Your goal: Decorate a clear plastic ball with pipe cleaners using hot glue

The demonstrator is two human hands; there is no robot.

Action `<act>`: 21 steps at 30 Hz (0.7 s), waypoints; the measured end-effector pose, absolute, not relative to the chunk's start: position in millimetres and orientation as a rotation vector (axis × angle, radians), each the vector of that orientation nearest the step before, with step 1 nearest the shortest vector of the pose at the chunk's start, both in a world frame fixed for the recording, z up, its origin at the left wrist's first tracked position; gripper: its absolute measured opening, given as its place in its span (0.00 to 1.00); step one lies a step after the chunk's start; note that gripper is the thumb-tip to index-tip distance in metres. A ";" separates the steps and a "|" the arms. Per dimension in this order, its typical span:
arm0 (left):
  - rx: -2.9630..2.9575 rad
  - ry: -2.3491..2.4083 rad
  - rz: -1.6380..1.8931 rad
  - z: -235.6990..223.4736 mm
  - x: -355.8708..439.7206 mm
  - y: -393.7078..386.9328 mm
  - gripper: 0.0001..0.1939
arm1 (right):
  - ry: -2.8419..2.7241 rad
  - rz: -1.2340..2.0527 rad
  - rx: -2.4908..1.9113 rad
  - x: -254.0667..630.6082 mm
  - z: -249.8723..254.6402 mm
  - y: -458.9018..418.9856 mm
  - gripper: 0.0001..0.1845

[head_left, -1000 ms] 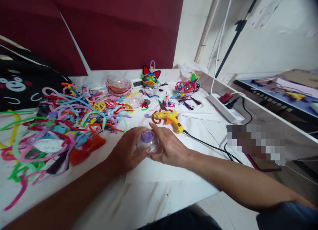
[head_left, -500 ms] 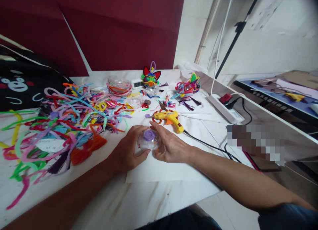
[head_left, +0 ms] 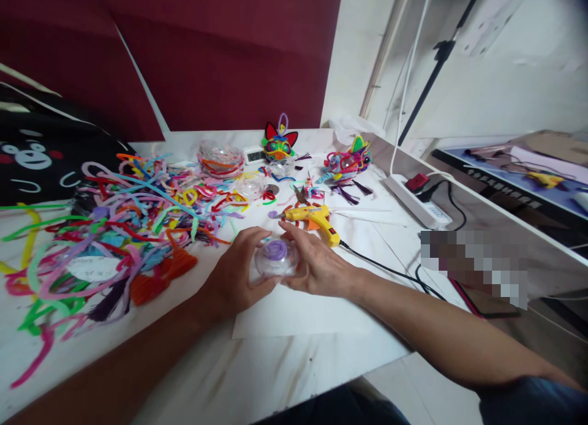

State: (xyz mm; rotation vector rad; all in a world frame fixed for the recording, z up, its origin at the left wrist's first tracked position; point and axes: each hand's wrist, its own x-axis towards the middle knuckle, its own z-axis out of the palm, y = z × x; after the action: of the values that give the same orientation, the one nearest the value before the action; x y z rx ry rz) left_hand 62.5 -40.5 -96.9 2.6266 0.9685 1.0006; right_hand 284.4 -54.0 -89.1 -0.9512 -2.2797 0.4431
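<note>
Between my two hands is a clear plastic ball (head_left: 274, 267) with a purple coil (head_left: 274, 250) of pipe cleaner on its top. My left hand (head_left: 239, 272) wraps round its left side, thumb at the near edge. Round the right side curls my right hand (head_left: 316, 263), fingertips at the far and near edges. The ball is over a white sheet of paper (head_left: 294, 321). Just beyond my hands lies a yellow hot glue gun (head_left: 316, 220), its nozzle pointing left and its black cord running off to the right.
A tangled heap of pipe cleaners (head_left: 133, 229) covers the left. Behind stand clear plastic shells (head_left: 220, 158), a small digital clock (head_left: 254, 156) and two colourful ornaments, one eared (head_left: 278, 146), one fish-like (head_left: 346, 161). Scissors (head_left: 302, 195) lie near the glue gun. A power strip (head_left: 419, 201) is at right.
The ball has turned slightly between my hands. My right fingers have shifted a little along its far side; everything else stays where it was.
</note>
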 end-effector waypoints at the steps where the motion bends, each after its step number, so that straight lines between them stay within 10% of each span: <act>1: 2.627 0.979 1.001 -96.7 62.5 -40.3 0.35 | -2.290 0.452 -0.933 285.6 -89.2 -53.2 0.53; 12: 2.681 1.047 0.959 -102.1 61.6 -40.0 0.35 | -2.311 0.395 -1.056 290.4 -88.0 -50.9 0.55; 21: 2.679 1.100 0.959 -97.9 63.3 -38.6 0.32 | -2.362 0.357 -0.980 303.1 -69.9 -51.6 0.38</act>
State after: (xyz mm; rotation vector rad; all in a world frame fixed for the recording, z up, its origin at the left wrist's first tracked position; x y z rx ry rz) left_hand 63.3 -38.6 -97.9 2.6787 1.0998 0.9589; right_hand 303.1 -51.6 -69.9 -0.9797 -2.3617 0.3566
